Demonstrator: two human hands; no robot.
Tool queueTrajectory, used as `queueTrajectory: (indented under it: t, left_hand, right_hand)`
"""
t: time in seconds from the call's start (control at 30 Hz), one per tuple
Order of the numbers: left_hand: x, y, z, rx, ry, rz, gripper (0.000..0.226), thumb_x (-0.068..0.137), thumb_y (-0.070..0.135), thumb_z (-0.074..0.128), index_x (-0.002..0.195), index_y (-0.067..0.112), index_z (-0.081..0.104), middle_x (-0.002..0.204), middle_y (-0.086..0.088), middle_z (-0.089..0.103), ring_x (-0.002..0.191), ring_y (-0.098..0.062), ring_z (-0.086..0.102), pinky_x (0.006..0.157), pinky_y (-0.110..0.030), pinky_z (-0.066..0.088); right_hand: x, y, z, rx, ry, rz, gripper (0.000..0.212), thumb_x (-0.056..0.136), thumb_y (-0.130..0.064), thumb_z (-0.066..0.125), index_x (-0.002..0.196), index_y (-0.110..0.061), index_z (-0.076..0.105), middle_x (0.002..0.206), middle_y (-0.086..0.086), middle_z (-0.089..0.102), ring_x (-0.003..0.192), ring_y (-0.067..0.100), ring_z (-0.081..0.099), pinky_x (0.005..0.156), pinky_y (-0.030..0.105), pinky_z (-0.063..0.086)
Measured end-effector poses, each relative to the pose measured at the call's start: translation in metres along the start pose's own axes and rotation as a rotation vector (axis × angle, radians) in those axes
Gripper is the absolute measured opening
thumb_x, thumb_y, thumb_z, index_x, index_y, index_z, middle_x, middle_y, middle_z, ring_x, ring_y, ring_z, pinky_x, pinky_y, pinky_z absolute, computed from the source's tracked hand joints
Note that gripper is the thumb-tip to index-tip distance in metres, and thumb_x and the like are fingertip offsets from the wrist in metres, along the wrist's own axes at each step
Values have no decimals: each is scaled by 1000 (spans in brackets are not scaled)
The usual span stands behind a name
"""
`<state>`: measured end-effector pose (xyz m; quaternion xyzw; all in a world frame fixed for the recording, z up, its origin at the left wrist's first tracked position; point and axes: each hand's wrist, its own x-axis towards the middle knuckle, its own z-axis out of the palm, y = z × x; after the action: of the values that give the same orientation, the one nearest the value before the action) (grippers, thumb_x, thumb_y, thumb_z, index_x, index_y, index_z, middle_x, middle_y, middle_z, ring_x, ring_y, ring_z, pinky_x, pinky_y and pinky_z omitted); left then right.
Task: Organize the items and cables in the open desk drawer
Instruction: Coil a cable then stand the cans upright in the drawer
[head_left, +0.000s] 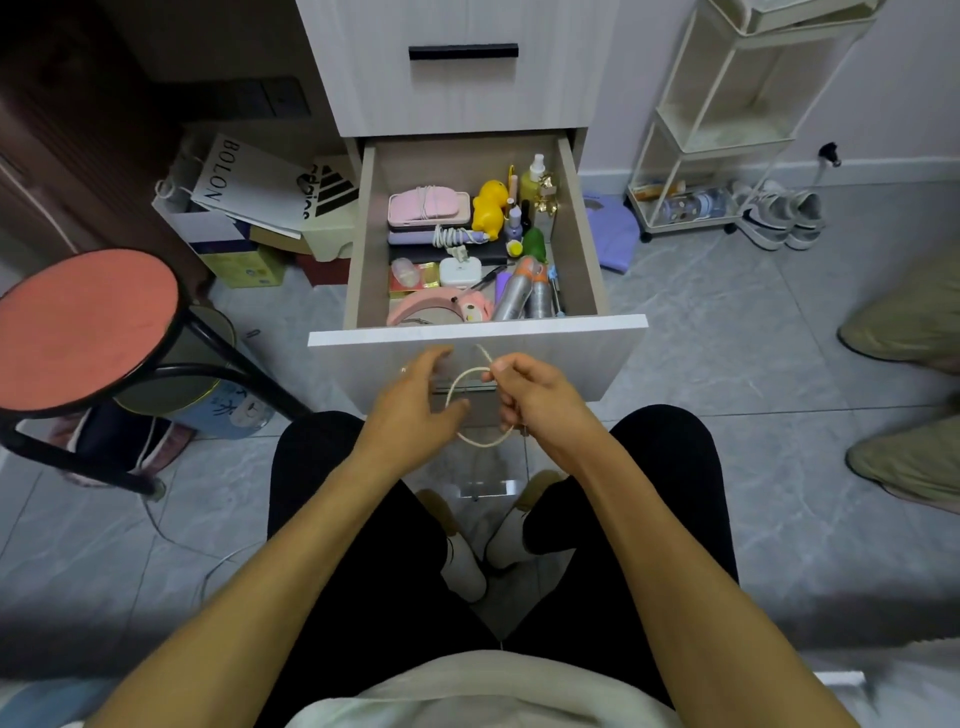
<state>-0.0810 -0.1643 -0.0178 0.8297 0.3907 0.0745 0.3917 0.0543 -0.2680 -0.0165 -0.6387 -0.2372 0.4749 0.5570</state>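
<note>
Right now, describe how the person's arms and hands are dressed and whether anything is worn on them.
Both forearms are bare from the elbow down, with no sleeves in view. The left hand and right hand wear no gloves, and no watch or bracelet shows on either wrist. A small glint near the left fingers might be a ring, but it is too small to tell.

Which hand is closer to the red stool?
Left. The left hand is on the side of the red stool; the right hand, pinching the cable, is farther away.

Matt wood-grain drawer (587, 353); glossy plastic duck (489, 203).
</note>
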Motion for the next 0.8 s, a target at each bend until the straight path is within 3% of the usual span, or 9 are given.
queueTrajectory:
  t: [0.1,0.17,0.23,0.27,0.4,0.47,0.53,0.63,0.8]
  left_hand:
    - [11,1,-4,115,-83,273,64,85,18,68,144,24,43,146,2,43,134,-14,39,111,-30,33]
    - [20,2,-5,114,-161,316,33,87,16,66,120,19,65,127,0,62,118,-16,55,104,-33,43]
    - [24,5,-6,4,-237,249,7,91,18,64,93,20,71,93,2,70,86,-16,63,85,-35,51]
    - [25,8,-7,-102,-274,187,10,93,19,63,87,18,70,84,-1,71,79,-17,62,79,-34,50]
    - [14,17,-4,-794,-401,-118,18,93,7,56,77,7,63,65,-8,62,77,-24,68,77,-29,54]
    - [7,21,-3,-1116,-473,-286,13,87,12,57,77,6,61,55,-4,49,63,-24,64,72,-34,58]
    - [5,25,-4,-1163,-559,-415,24,87,28,55,79,5,59,48,-3,41,46,-20,51,66,-36,58]
    - [12,31,-6,-904,-620,-436,45,95,48,47,78,7,57,42,1,32,35,-13,30,55,-29,53]
    - [20,31,-4,-1059,-456,-408,34,99,30,47,70,13,49,39,6,26,31,-5,17,36,-18,15]
  right_hand:
    - [-5,2,-9,-135,-61,7,32,103,-28,45,89,-7,65,48,-14,43,49,10,36,54,26,38]
    - [-7,6,-13,-128,-64,26,35,102,-28,46,80,-8,64,46,-11,35,46,9,32,53,27,35]
    - [-6,5,-16,-92,-40,34,36,102,-27,46,73,-9,59,45,-12,32,42,8,30,52,26,34]
    - [-5,4,-18,-79,-29,32,36,102,-27,46,71,-10,56,45,-12,31,42,7,29,52,26,34]
    - [0,6,-22,-114,-26,4,39,102,-31,44,67,-15,48,46,-15,31,45,7,30,55,28,30]
    - [2,9,-21,-180,-24,-33,41,100,-40,44,64,-22,49,48,-14,34,49,9,31,59,33,30]
    - [2,10,-20,-251,-50,-59,40,96,-46,44,64,-24,52,49,-13,37,51,11,34,61,35,32]
    - [0,9,-19,-251,-114,-73,39,101,-35,45,73,-9,56,50,-12,41,51,9,38,60,33,36]
    - [0,4,-13,153,-87,7,30,102,-21,44,82,-7,61,60,-1,52,58,13,51,63,26,47]
